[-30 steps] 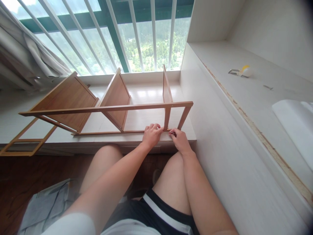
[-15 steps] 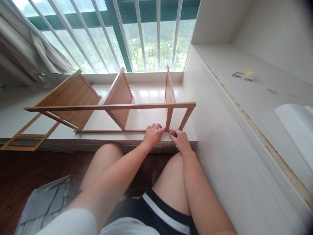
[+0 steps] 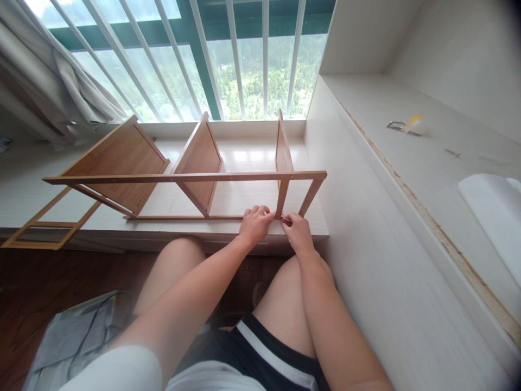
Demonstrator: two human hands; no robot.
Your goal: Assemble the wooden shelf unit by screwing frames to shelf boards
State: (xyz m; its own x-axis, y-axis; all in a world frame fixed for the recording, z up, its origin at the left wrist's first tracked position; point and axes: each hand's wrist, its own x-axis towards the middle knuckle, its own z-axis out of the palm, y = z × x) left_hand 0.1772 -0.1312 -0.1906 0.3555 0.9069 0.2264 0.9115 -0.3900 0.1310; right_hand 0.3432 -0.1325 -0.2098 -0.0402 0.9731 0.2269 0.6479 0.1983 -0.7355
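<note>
A wooden shelf rack (image 3: 228,177) lies on its side on the pale window ledge, its shelf panels standing upright. At the near lower rail, close to the right-hand shelf, my left hand (image 3: 255,224) is closed, fingers curled over the rail with the thumb side against the joint. Just right of it my right hand (image 3: 298,232) is closed in a pinch at the same joint. Between its fingertips shows a small thin metal piece (image 3: 287,220); its exact kind is too small to make out. The end of the rail under the fingers is partly hidden.
A pale panel wall (image 3: 350,190) stands close on the right, topped by a ledge with a metal clip-like item with yellow (image 3: 407,126) and a white roll (image 3: 488,212). A folding wooden leg frame (image 3: 52,224) sticks out left. A grey item with a cable (image 3: 77,336) lies lower left.
My right hand has shifted very slightly up and left at the joint, its wrist turned a little. My left hand and the rack stay in place.
</note>
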